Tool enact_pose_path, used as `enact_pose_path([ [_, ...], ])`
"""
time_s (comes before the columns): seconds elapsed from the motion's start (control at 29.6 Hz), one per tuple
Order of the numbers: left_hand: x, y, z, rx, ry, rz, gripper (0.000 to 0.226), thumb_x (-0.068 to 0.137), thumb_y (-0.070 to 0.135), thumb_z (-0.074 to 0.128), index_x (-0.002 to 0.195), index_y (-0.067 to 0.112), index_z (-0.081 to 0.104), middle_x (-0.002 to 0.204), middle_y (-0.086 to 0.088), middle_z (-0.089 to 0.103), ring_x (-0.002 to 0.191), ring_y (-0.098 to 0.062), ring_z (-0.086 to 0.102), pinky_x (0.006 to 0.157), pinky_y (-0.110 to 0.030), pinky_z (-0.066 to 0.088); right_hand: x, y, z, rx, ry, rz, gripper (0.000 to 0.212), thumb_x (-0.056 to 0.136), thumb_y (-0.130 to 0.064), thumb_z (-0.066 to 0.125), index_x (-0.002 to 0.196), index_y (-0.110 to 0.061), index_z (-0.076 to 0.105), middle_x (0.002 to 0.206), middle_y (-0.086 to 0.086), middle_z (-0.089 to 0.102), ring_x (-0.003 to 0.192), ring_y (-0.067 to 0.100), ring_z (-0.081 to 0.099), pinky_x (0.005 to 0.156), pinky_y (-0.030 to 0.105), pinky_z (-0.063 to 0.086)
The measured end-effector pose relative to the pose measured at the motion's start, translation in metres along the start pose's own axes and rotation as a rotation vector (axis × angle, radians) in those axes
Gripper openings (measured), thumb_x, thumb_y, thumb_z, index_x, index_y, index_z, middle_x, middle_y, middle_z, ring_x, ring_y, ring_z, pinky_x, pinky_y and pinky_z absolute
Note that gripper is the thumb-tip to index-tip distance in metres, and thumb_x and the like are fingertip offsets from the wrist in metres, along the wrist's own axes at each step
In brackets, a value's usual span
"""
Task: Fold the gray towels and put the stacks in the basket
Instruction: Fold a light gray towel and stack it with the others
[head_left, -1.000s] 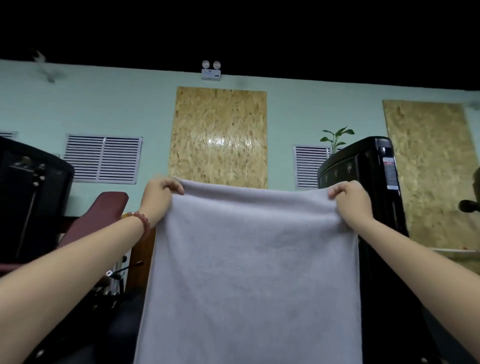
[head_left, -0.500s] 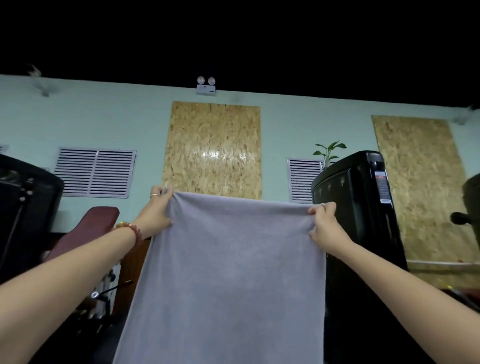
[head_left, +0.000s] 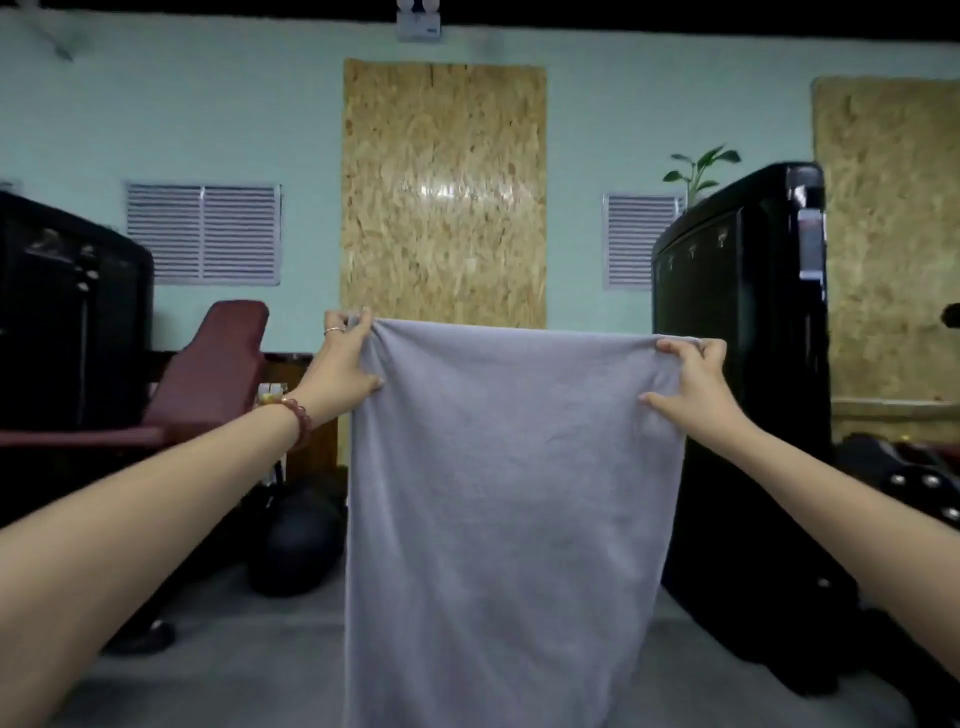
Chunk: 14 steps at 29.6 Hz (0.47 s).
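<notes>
The gray towel (head_left: 511, 509) hangs lower in the room than it did a second ago: then its top edge was level with the lower part of the wooden panel (head_left: 444, 192) on the far wall, and now it sits just under that panel's bottom edge, with gray floor (head_left: 218, 670) showing on either side of the cloth. The view has dipped along with it, so the dark ceiling strip has nearly gone from the top. To my eye that means the shake-out is finished and the towel is coming down to be folded; no basket and no bench are in sight, so the folding itself has not begun. The towel is flat and full-width, falling straight out of the bottom of the view, with only slight gathers at the two top corners. Both arms reach forward and slightly up, almost straight, spread to the towel's width. The left hand (head_left: 343, 371), with a ring on one finger and a bead bracelet (head_left: 298, 415) at the wrist, has its grip clenched on the top left corner, thumb across the front of the cloth. The right hand (head_left: 693, 387) pinches the top right corner the same way, fingers curled over the edge.
</notes>
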<state>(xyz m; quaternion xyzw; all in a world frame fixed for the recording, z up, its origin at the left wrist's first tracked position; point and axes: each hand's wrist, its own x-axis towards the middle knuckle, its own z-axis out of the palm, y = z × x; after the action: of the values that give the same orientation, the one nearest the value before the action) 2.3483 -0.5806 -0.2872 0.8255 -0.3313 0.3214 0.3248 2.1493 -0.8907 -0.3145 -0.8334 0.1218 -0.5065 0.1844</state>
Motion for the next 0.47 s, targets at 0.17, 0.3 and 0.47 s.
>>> enact_pose_path([
  [0.17,-0.09,-0.044,0.063,-0.13,-0.193,-0.135,0.073,0.087,0.001,0.061,0.148,0.005,0.021,0.15,-0.018,0.009,0.138,-0.029,0.023,0.09,-0.006,0.017,-0.101,0.037,0.054,0.099,-0.102,0.221,0.044,0.088,0.004,0.043,0.13,-0.006,0.044,0.133,0.014,0.025,0.104,0.017,0.039,0.084,0.008,0.032],
  [0.3,-0.187,-0.082,0.122,-0.094,-0.475,-0.236,0.073,0.085,0.001,0.063,0.146,0.0,0.023,0.144,-0.021,0.017,0.138,-0.03,0.021,0.097,-0.008,0.015,-0.202,0.078,0.102,-0.007,-0.426,0.403,0.05,0.084,-0.005,0.038,0.134,-0.003,0.045,0.138,0.02,0.023,0.122,0.03,0.039,0.104,0.022,0.027],
  [0.47,-0.309,-0.121,0.19,-0.077,-0.728,-0.362,0.068,0.081,0.01,0.065,0.141,0.002,0.033,0.132,-0.016,0.025,0.125,-0.03,0.036,0.093,-0.021,0.032,-0.319,0.133,0.152,-0.157,-0.899,0.508,0.048,0.091,0.005,0.033,0.138,-0.001,0.042,0.148,0.023,0.018,0.136,0.034,0.028,0.093,0.024,0.037],
])
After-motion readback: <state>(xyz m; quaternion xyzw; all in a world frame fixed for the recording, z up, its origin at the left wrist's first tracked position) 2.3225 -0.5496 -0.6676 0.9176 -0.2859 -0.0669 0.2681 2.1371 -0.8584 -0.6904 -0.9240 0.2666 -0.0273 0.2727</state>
